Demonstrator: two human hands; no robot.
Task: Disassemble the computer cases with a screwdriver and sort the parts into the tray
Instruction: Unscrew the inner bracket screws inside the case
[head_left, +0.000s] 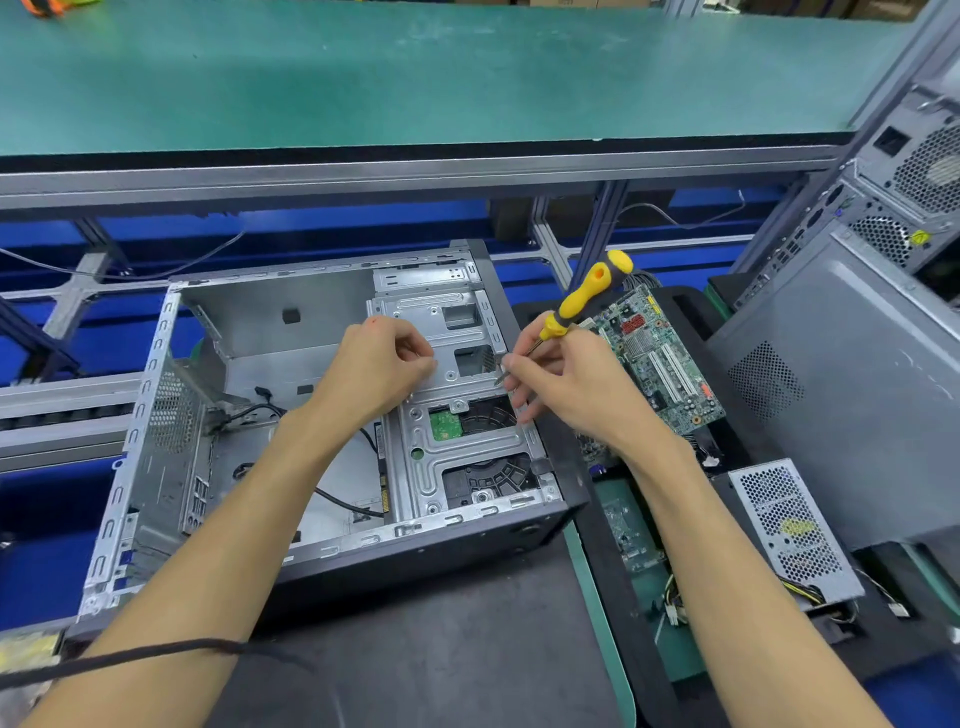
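Observation:
An open computer case (171, 436) lies on its side on a black mat, its metal drive cage (457, 441) facing up with a hard drive's green board showing through. My right hand (566, 384) grips a yellow and black screwdriver (582, 296), tip down at the cage's right edge. My left hand (379, 369) rests on the upper part of the cage with its fingers curled; whether it pinches anything I cannot tell. To the right, a black tray (691, 322) holds a green motherboard (660, 358) and a grey power supply (795, 530).
More grey computer cases (852, 374) stand at the right edge. A green-topped bench (415, 73) with an aluminium frame runs across the back. Loose black cables (337, 499) lie inside the open case. A small circuit board (628, 535) and wires lie in the tray's near part.

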